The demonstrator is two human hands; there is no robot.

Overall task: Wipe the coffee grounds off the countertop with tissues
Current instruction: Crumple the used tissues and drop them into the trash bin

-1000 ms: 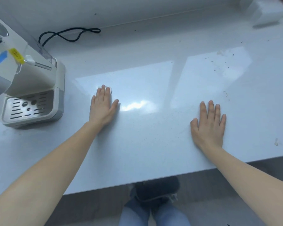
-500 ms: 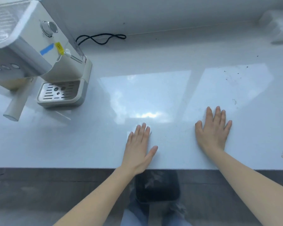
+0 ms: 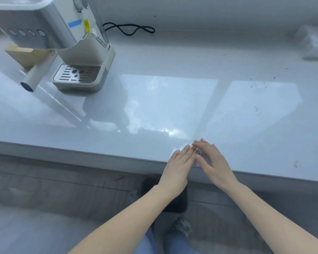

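Left fingers (image 3: 186,153): lying flat and close together, extended, pressing down on a thin white tissue (image 3: 180,148); not curled around anything.
Right fingers (image 3: 203,144): lying flat and slightly spread, tips crossing just over the left fingertips, resting on the same tissue.
Left hand (image 3: 178,167): palm down at the near edge of the countertop, heel of the hand overhanging the edge.
Right hand (image 3: 216,165): palm down just beside the left hand, angled inward, touching it at the fingertips.
Tissue: sitting flat on the countertop under both sets of fingers, only its far corners showing; hard to separate from the white surface.
Coffee grounds (image 3: 261,85): lying as small dark specks at the right rear of the countertop, well apart from the hands; one curled speck (image 3: 256,108) lying nearer.
Countertop (image 3: 154,107): white, glossy, reflecting window light.
Stain (image 3: 295,164): showing as a small pale mark near the front edge, right of the hands.
Coffee machine (image 3: 77,43): standing at the left rear, drip tray (image 3: 77,76) facing forward.
Cable (image 3: 130,29): lying looped against the back wall.
Pack (image 3: 314,43): sitting at the far right rear, blurred; contents cannot be told.
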